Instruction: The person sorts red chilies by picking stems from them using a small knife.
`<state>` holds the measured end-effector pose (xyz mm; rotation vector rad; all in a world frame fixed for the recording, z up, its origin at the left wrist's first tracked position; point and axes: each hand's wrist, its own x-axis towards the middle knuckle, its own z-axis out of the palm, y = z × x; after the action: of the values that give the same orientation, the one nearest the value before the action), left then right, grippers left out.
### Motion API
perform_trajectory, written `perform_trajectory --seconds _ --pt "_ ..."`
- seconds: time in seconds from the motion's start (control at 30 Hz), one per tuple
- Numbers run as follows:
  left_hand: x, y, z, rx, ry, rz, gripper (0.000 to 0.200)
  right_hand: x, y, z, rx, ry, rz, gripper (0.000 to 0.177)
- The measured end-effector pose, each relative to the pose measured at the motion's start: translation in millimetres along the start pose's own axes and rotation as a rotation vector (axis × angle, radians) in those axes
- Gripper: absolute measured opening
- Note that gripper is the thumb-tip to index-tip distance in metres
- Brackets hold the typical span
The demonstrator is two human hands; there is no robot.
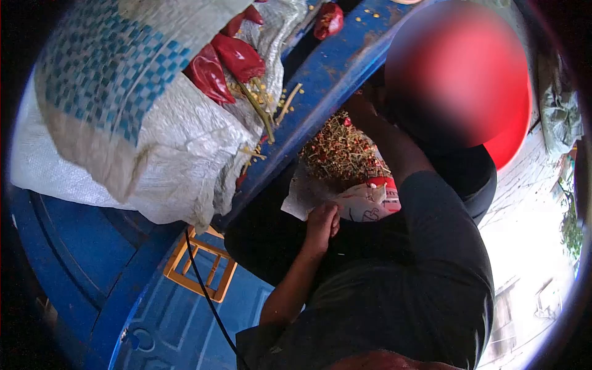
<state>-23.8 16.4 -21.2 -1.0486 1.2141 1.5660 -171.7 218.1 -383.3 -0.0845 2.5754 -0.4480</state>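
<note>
My left hand (322,226) is closed in a fist at the near edge of a white sack (354,205); what its fingers hold, if anything, is hidden. On that sack lies a heap of dry stems and red bits (338,148). My right hand (362,110) reaches over the heap's far side, its fingers lost in shadow. Dried red chillies (239,58) rest on a white woven sack (185,117) with a blue checked part, up on the blue table. One more chilli (328,21) sits apart at the top.
The rusty edge of the blue table (327,80) runs diagonally beside the heap. Stalks (256,110) and yellow seeds lie along it. A large red rounded thing (515,145), partly blurred, is at the right. Below are a yellow stool (209,268) and a black cable (206,295).
</note>
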Motion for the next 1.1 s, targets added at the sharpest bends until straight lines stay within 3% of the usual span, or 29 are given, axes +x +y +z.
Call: perform_trajectory --seconds 0.4,0.47,0.5,0.57,0.6,0.8,0.83,0.9,0.93,0.97,1.03,1.07,1.1 --pt "-5 -4 -5 -0.063 0.007 -0.052 0.023 -20 30 49 0.072 0.07 -0.225 0.032" --pt "-4 -3 -4 -0.046 -0.012 0.008 0.025 -21 35 42 0.068 0.087 -0.26 0.032" --pt "-4 0 -3 -0.054 -0.023 0.029 0.025 -27 22 18 0.051 0.102 -0.27 0.032" --pt "-11 3 0 -0.067 -0.083 0.054 0.025 -56 -30 -53 0.5 0.118 -0.286 0.03" --pt "-16 3 0 -0.078 -0.086 0.067 0.025 -50 -44 -81 0.776 -0.319 0.018 0.03" --pt "-23 -11 -4 -0.078 -0.208 0.295 0.023 -133 -83 -167 1.08 -0.514 0.049 0.028" --pt "-29 -13 -5 -0.089 -0.22 0.309 0.023 -152 -91 -188 1.061 -0.506 0.044 0.028" --pt "-39 -17 -5 -0.148 -0.186 0.331 0.021 -189 -106 -239 0.7 -0.737 0.037 0.028" --pt "-44 -21 -8 -0.171 -0.209 0.36 0.021 -201 -95 -222 0.374 -0.35 -0.568 0.032" --pt "-47 -25 -13 -0.18 -0.22 0.377 0.021 -206 -83 -209 0.354 -0.343 -0.573 0.032" --pt "-50 -33 -19 -0.177 -0.256 0.385 0.023 -249 -116 -242 0.714 -0.08 -0.597 0.033" --pt "-56 -35 -22 -0.175 -0.28 0.43 0.024 -283 -151 -290 0.837 -0.247 -0.281 0.032" --pt "-60 -38 -22 -0.183 -0.282 0.442 0.024 -297 -158 -299 0.826 -0.246 -0.29 0.032"
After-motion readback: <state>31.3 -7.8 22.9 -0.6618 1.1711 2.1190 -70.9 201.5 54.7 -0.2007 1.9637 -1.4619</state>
